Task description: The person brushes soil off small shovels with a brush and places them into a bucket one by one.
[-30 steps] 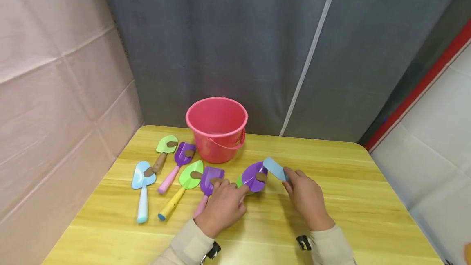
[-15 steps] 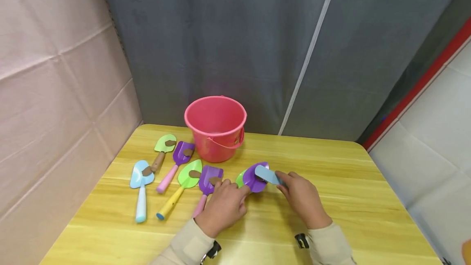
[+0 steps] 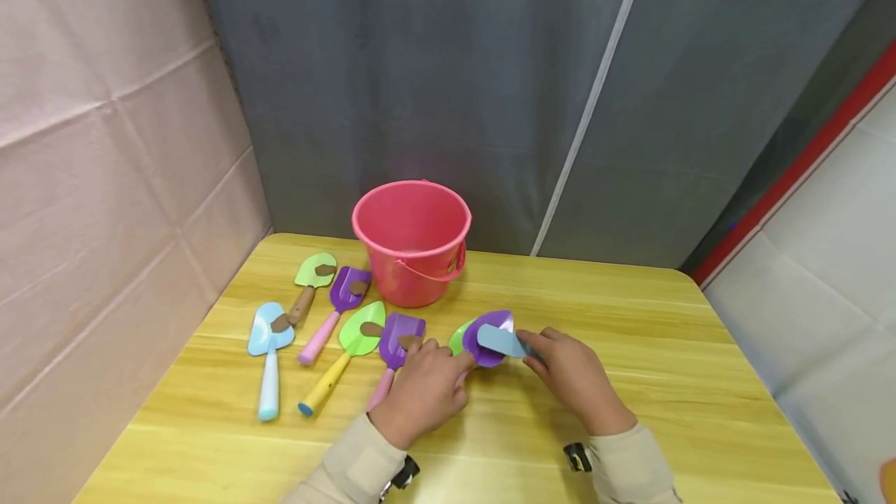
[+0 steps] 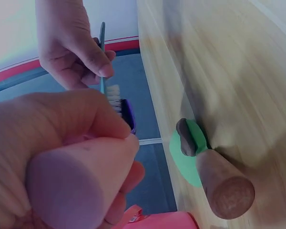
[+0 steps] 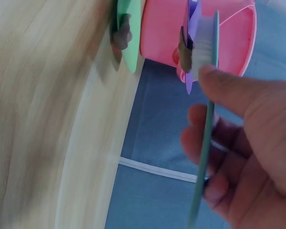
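Light-blue brush point(image 3: 498, 340) has moved approx. toward 8 o'clock since 1 s ago: its head was at the purple trowel's point(image 3: 470, 339) 1–2 o'clock edge, now it's over the blade. R hand point(image 3: 574, 376), abt 4 o'clock of that blade, pinches the brush handle point(image 5: 205, 138) btwn thumb & fingers. L hand point(image 3: 428, 391), at 8 o'clock, has fingers curled round the trowel's pink handle point(image 4: 86, 176).

Head view gives only the brush's back. R wrist cam adds white bristles point(image 5: 202, 47) facing a brown lump point(image 5: 185, 55) on the blade, v. close; can't tell if touching. Wrist cams also show I've got the purple trowel up off the table point(image 3: 672, 348), w/ a green trowel point(image 4: 183, 164) lying below it, its own brown lump on top. L wrist cam shows that one's wooden handle point(image 4: 224, 183); from the head it's just a green sliver at the purple blade's 9 o'clock.

Pink bucket point(image 3: 409, 278) stands upright at 11 o'clock. At 9–10 o'clock lie five more trowels, each w/ a brown patch: light-blue point(image 3: 260, 338), small green point(image 3: 311, 267), two purple point(image 3: 343, 292) and yellow-handled green point(image 3: 357, 341).

Writing: small label point(image 3: 454, 261) on the bucket's side, can't be read.
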A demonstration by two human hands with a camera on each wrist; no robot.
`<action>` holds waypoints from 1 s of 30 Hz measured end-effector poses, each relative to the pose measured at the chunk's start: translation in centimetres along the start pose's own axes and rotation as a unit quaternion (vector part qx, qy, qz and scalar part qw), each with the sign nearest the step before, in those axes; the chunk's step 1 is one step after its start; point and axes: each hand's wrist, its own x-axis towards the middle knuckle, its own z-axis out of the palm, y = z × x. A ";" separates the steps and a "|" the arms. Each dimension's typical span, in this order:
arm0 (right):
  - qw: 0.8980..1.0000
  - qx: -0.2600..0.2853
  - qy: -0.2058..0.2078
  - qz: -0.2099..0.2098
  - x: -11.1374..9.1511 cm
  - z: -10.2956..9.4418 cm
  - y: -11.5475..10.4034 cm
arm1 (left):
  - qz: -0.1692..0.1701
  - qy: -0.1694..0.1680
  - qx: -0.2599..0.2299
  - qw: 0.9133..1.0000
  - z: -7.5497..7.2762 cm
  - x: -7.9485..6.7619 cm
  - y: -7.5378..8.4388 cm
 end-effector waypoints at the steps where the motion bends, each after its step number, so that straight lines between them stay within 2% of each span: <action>1: 1.000 -0.001 0.003 0.006 0.0 0.0 0.0 | 0.003 -0.001 0.001 1.000 0.0 0.0 0.0; 11: 0.994 -0.011 0.042 0.098 -0.1 0.2 0.3 | 0.006 -0.009 -0.004 1.000 0.0 -0.1 0.1; 14: 0.995 -0.004 0.043 0.088 -0.2 0.0 0.6 | 0.004 -0.013 -0.010 1.000 -0.1 0.0 0.0; 18: 1.000 0.011 0.005 0.021 -0.3 -0.3 0.7 | 0.004 -0.011 -0.009 1.000 -0.3 0.0 -0.1; 20: 1.000 0.015 -0.008 0.007 -0.3 -0.3 0.6 | 0.007 -0.010 -0.007 1.000 -0.3 0.0 -0.1; 25: 0.999 0.010 0.005 0.046 -0.3 0.1 0.4 | 0.019 -0.013 -0.005 1.000 -0.2 -0.1 0.1; 30: 0.996 -0.003 0.030 0.079 0.0 0.3 0.2 | 0.018 -0.010 -0.010 1.000 -0.2 -0.2 0.0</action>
